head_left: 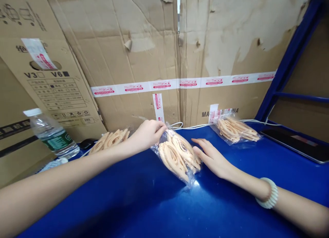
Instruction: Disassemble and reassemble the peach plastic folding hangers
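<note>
A clear plastic bag of flat, pale wooden cut-out pieces (pixel 177 152) is tilted above the blue table in the middle of the view. My left hand (pixel 147 135) pinches the bag's upper left corner between thumb and fingers. Just right of the bag is my right hand (pixel 212 157), fingers apart, with its thumb close to the bag's side; whether it touches the plastic I cannot tell. A similar bag of wooden pieces (pixel 235 129) lies at the back right. Behind my left forearm more pale wooden pieces (pixel 110 140) are partly hidden.
The blue table (pixel 159 210) ends at upright cardboard sheets (pixel 133 66). A water bottle (pixel 52 133) stands tilted at left, near a dark mouse-like object (pixel 87 143). A black phone or tablet (pixel 295 144) lies at right, beside a blue metal frame (pixel 285 59). A white cable (pixel 197 127) runs along the back.
</note>
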### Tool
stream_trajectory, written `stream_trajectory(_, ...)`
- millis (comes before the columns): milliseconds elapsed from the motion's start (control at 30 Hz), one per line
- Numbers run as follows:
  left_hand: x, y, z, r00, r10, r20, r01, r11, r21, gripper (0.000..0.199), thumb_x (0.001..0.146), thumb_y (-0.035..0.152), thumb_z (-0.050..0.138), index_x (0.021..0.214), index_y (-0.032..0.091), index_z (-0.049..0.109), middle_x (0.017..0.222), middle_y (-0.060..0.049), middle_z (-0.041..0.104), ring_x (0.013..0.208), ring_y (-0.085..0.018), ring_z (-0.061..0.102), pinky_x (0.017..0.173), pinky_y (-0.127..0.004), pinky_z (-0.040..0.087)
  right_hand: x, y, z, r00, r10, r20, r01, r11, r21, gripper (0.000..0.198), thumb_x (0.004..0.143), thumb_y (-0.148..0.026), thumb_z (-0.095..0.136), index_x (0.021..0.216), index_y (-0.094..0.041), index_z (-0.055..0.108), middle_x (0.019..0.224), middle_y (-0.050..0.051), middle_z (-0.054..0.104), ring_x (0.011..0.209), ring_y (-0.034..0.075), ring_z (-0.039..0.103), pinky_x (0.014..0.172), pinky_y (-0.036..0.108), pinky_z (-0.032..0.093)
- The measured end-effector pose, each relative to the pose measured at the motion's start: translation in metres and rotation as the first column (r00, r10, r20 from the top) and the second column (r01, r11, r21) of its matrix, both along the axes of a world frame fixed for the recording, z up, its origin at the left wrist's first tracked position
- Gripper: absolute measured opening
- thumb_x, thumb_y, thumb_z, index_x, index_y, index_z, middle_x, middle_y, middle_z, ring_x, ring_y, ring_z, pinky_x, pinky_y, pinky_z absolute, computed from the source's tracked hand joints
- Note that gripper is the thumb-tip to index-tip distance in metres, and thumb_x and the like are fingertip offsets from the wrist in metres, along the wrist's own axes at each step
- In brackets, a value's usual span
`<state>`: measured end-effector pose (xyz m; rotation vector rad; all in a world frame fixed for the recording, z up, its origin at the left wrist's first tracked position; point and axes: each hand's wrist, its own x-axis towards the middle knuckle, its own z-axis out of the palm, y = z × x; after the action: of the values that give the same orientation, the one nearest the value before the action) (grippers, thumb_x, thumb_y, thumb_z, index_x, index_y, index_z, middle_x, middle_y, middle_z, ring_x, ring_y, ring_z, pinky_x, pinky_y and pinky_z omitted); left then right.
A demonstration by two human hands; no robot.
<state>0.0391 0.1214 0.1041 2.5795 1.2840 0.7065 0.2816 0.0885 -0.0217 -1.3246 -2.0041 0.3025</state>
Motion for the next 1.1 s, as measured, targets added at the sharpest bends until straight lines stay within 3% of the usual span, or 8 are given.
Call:
stream_trajectory(167, 0.011, 0.006, 0.021, 0.998, 0.007, -0.062, -0.001, 0.994, 0.108, 0.028, 0.085, 0.022, 0.047, 0.073, 0.014, 0.071, 0.054, 0.0, 0.061, 0.051, -0.013, 0.051, 0.053, -0.025, 0.034, -0.013, -0.016, -0.001, 0.999, 0.035, -0.006, -0.035, 0.999, -0.037, 0.066, 0.097, -0.06, 0.032, 0.143, -0.014, 0.037, 0.147, 0.018, 0.04, 0.137, 0.032, 0.033, 0.114, 0.054, 0.027)
stream_trajectory(367, 0.015, 0.015, 0.031, 0.998, -0.011, -0.065, 0.021, 0.99, 0.139, 0.027, 0.083, 0.017, 0.049, 0.072, 0.014, 0.074, 0.047, 0.003, 0.054, 0.046, -0.01, 0.044, 0.051, -0.024, 0.032, -0.013, -0.014, -0.009, 0.999, -0.002, 0.042, 0.009, 0.988, -0.154, 0.081, 0.093, -0.066, 0.036, 0.151, -0.011, 0.023, 0.156, 0.021, 0.024, 0.143, 0.037, 0.02, 0.115, 0.061, 0.018)
stream_trajectory(500, 0.008, 0.018, 0.038, 0.999, -0.02, -0.043, 0.026, 0.991, 0.128, 0.027, 0.083, 0.02, 0.048, 0.081, 0.014, 0.075, 0.045, 0.005, 0.051, 0.043, -0.009, 0.041, 0.047, -0.022, 0.03, -0.012, -0.013, -0.013, 0.998, 0.039, 0.046, -0.033, 0.992, -0.118, 0.079, 0.093, -0.064, 0.038, 0.153, -0.014, 0.022, 0.155, 0.02, 0.026, 0.143, 0.037, 0.021, 0.114, 0.061, 0.02)
stream_trajectory(633, -0.005, 0.019, 0.044, 0.999, -0.045, -0.026, 0.048, 0.992, 0.116, 0.03, 0.087, 0.027, 0.047, 0.084, 0.016, 0.075, 0.047, 0.004, 0.05, 0.041, -0.009, 0.035, 0.043, -0.023, 0.025, -0.014, -0.015, -0.009, 0.992, 0.025, 0.12, -0.002, 0.983, -0.184, 0.084, 0.093, -0.064, 0.037, 0.152, -0.008, 0.02, 0.156, 0.021, 0.021, 0.145, 0.037, 0.015, 0.114, 0.06, 0.019)
stream_trajectory(800, -0.028, 0.024, 0.047, 0.999, -0.043, 0.024, 0.04, 0.994, 0.098, 0.031, 0.087, 0.035, 0.049, 0.087, 0.017, 0.074, 0.047, 0.004, 0.049, 0.041, -0.009, 0.035, 0.043, -0.023, 0.024, -0.018, -0.018, -0.003, 0.973, 0.028, 0.23, 0.008, 0.989, -0.151, 0.08, 0.091, -0.062, 0.042, 0.152, -0.013, 0.024, 0.156, 0.018, 0.024, 0.145, 0.035, 0.015, 0.114, 0.06, 0.02)
stream_trajectory(933, -0.059, 0.015, 0.063, 0.995, -0.025, 0.099, 0.013, 0.993, 0.118, 0.034, 0.088, 0.042, 0.049, 0.096, 0.018, 0.072, 0.046, 0.006, 0.041, 0.042, -0.008, 0.034, 0.043, -0.021, 0.023, -0.021, -0.024, 0.004, 0.955, 0.003, 0.297, 0.048, 0.985, -0.164, 0.087, 0.085, -0.066, 0.049, 0.153, -0.018, 0.022, 0.157, 0.017, 0.022, 0.145, 0.037, 0.015, 0.112, 0.061, 0.022)
stream_trajectory(1000, -0.081, 0.005, 0.074, 0.983, 0.053, 0.174, -0.087, 0.977, 0.197, 0.038, 0.089, 0.042, 0.048, 0.098, 0.013, 0.07, 0.051, 0.005, 0.044, 0.046, -0.006, 0.037, 0.047, -0.019, 0.025, -0.023, -0.027, 0.007, 0.945, 0.011, 0.328, 0.048, 0.984, -0.169, 0.09, 0.082, -0.065, 0.054, 0.154, -0.023, 0.019, 0.159, 0.015, 0.016, 0.145, 0.037, 0.013, 0.112, 0.061, 0.023)
stream_trajectory(1100, -0.124, 0.001, 0.084, 0.957, 0.228, 0.18, -0.277, 0.903, 0.329, 0.043, 0.093, 0.042, 0.042, 0.111, 0.01, 0.064, 0.057, 0.006, 0.045, 0.054, -0.004, 0.036, 0.055, -0.017, 0.024, -0.027, -0.032, 0.009, 0.925, 0.067, 0.373, -0.003, 0.986, -0.17, 0.093, 0.077, -0.067, 0.06, 0.153, -0.031, 0.02, 0.16, 0.014, 0.011, 0.144, 0.041, 0.012, 0.11, 0.062, 0.023)
